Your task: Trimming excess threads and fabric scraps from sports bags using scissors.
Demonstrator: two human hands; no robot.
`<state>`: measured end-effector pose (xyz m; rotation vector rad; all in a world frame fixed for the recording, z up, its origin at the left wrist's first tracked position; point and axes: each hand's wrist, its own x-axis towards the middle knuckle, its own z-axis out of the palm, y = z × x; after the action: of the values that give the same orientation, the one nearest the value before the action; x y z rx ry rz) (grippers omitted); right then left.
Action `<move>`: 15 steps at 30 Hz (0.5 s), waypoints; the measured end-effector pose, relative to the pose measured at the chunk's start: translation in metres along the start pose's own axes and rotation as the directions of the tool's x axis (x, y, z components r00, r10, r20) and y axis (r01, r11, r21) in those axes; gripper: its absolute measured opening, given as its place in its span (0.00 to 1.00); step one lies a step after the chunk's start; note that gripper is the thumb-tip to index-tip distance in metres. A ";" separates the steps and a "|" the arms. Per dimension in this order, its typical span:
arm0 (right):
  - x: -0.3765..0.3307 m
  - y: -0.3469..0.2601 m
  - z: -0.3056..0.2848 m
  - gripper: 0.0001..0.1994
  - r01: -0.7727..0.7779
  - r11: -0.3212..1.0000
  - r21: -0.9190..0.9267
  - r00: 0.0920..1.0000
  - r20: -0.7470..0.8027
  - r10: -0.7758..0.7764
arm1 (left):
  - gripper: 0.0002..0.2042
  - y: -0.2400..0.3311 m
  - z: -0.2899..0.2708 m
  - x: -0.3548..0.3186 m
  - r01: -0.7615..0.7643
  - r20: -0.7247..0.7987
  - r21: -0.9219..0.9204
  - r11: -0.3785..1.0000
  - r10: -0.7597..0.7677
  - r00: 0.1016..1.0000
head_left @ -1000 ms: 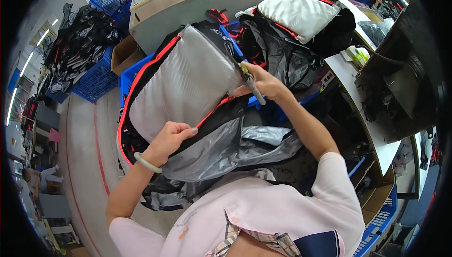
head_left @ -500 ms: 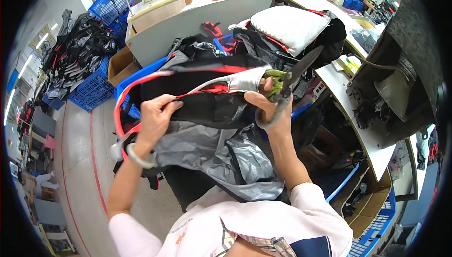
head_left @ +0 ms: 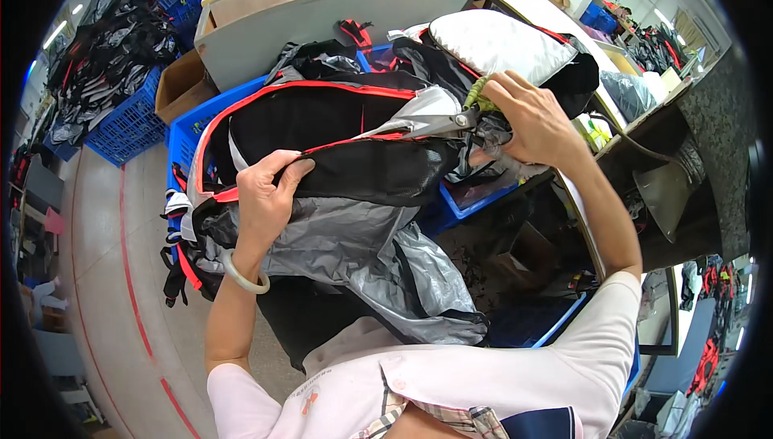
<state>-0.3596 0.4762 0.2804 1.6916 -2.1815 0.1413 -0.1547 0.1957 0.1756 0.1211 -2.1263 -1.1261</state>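
An unfinished black and grey backpack with red edging lies spread before me, its top gaping. My left hand is closed, thumb and fingers pinching the red-trimmed rim of its near panel. A pale bangle circles that wrist. My right hand is closed round the green-wrapped handle of a pair of scissors. Their blades point left along the red-trimmed edge, beside a silvery flap; whether they touch the fabric I cannot tell. Grey lining hangs toward my body.
Under the backpack stands a blue crate. A white padded piece rests on dark fabric at the far right. A grey board borders the back. Left are a cardboard box and a blue basket heaped with pieces.
The scissors have swung from pointing up and right to pointing left, down at the backpack's edge. My right hand has moved up and right. The left hand keeps its pinch.
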 end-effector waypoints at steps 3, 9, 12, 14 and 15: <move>0.016 0.000 -0.016 0.33 0.060 0.998 -0.020 0.985 0.162 -0.056 | 0.05 -0.002 0.001 -0.003 -0.031 -0.022 0.011 0.999 0.032 0.999; 0.023 -0.008 -0.030 0.26 0.080 0.997 0.012 0.974 0.213 -0.081 | 0.05 0.003 -0.002 0.000 -0.017 -0.020 0.005 1.000 0.017 1.000; 0.018 -0.012 -0.030 0.24 0.024 0.999 -0.032 0.974 0.227 -0.017 | 0.05 0.002 -0.002 0.001 -0.013 -0.013 -0.005 1.000 0.013 1.000; 0.017 -0.016 -0.026 0.23 0.017 1.000 0.006 0.977 0.211 -0.018 | 0.05 0.000 -0.002 0.002 -0.012 -0.027 -0.030 0.999 0.011 1.000; 0.017 -0.017 -0.024 0.24 0.027 0.999 0.031 0.979 0.203 -0.033 | 0.05 0.000 -0.002 0.002 0.005 0.002 -0.037 0.999 -0.005 1.000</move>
<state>-0.3409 0.4631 0.3062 1.8251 -2.3071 -0.0104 -0.1551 0.1929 0.1775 0.1079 -2.1064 -1.1681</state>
